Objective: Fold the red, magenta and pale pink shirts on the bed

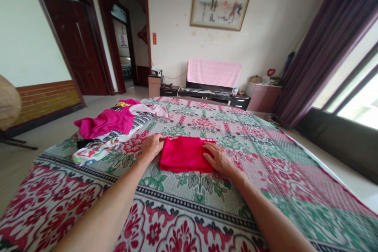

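Observation:
A folded red garment (pixel 184 155) lies flat on the patterned bedspread (pixel 203 122) in front of me. White lettering runs along the band at its far edge, and a small pale label shows near the left corner. My left hand (pixel 152 147) pinches the garment's far left corner between thumb and fingers. On the right side of the cloth, my right hand (pixel 220 158) rests palm down with its fingers apart, touching the fabric. Left of my left hand sits a loose pile of clothes, with a magenta garment (pixel 110 122) on top.
The pile also holds a pale pink cloth (pixel 150 109) and a multicoloured printed cloth (pixel 94 152). Beyond the bed's far edge stands a low black cabinet (pixel 203 95) with a pink towel (pixel 214 71) draped over a screen. A purple curtain (pixel 319 39) hangs at the right.

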`<state>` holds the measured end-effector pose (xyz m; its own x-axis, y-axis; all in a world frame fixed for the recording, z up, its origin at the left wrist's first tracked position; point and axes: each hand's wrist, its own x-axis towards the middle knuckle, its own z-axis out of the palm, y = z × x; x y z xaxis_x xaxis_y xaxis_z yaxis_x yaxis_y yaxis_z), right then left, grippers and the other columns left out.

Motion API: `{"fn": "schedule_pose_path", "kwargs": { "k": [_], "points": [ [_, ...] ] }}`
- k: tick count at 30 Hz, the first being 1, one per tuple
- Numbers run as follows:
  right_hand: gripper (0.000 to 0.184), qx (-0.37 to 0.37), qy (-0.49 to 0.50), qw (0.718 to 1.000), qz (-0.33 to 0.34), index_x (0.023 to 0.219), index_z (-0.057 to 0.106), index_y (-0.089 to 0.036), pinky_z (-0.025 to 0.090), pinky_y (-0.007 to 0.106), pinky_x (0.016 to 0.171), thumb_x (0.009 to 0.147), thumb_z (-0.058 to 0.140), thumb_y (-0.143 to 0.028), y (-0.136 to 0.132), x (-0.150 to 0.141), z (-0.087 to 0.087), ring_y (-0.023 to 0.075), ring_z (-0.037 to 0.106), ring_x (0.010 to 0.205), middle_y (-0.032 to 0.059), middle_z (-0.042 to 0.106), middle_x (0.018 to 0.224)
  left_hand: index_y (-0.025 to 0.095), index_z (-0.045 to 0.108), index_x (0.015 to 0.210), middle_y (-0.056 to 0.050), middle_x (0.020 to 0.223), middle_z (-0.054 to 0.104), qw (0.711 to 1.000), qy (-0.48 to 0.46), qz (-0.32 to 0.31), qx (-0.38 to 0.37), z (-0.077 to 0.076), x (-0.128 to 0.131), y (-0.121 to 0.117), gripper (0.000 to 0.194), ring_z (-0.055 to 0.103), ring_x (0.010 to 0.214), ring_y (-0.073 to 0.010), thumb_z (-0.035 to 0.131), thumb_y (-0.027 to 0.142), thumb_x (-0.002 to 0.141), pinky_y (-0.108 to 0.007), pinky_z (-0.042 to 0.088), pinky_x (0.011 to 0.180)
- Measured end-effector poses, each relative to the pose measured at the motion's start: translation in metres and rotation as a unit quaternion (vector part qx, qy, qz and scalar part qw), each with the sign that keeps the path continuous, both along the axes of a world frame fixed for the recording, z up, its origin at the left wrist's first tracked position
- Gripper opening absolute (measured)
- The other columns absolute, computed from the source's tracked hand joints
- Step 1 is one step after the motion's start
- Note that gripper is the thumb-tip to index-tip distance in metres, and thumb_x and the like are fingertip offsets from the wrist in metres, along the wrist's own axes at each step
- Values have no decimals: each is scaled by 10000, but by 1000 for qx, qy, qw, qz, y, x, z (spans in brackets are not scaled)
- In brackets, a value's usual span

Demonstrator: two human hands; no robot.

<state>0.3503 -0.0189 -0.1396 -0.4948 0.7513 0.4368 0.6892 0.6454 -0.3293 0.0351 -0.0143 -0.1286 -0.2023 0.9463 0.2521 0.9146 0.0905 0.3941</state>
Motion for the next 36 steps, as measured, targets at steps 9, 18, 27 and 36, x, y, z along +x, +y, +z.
{"fn": "schedule_pose_path", "kwargs": {
  "k": [9, 18, 27, 36],
  "points": [
    [273, 10, 101, 993, -58, 1060, 651, -193, 451, 376, 1001, 874, 471, -275, 14, 12, -2, 204, 607, 1090, 98, 662, 1151, 244, 733, 1075, -75, 1013, 744, 999, 29, -16, 15, -4, -3, 0, 367, 671, 966, -239, 435, 257, 861, -291, 472, 825],
    [244, -19, 78, 996, -40, 1007, 661, -190, 455, 369, 983, 841, 495, -256, 18, 26, -5, 202, 624, 1044, 90, 674, 1119, 217, 719, 1103, -89, 1012, 742, 999, 40, -33, 13, -9, -9, 6, 398, 673, 976, -245, 401, 224, 864, -311, 478, 865],
    [265, -36, 151, 974, -165, 989, 687, -218, 507, 339, 860, 809, 495, -249, 24, 29, -5, 202, 661, 911, 57, 711, 1019, 131, 638, 1204, -114, 1170, 684, 986, -51, -34, 155, -8, -3, 10, 429, 636, 1058, -221, 401, 253, 869, -314, 466, 954],
    [213, -46, 171, 963, -200, 887, 690, -212, 493, 330, 886, 794, 499, -232, 29, 40, -7, 200, 646, 965, 63, 701, 1039, 149, 366, 1464, -122, 1548, 314, 991, 91, -100, -7, -27, 9, 1, 698, 266, 1420, -323, 340, 566, 905, -507, 226, 1135]
  ]
}}
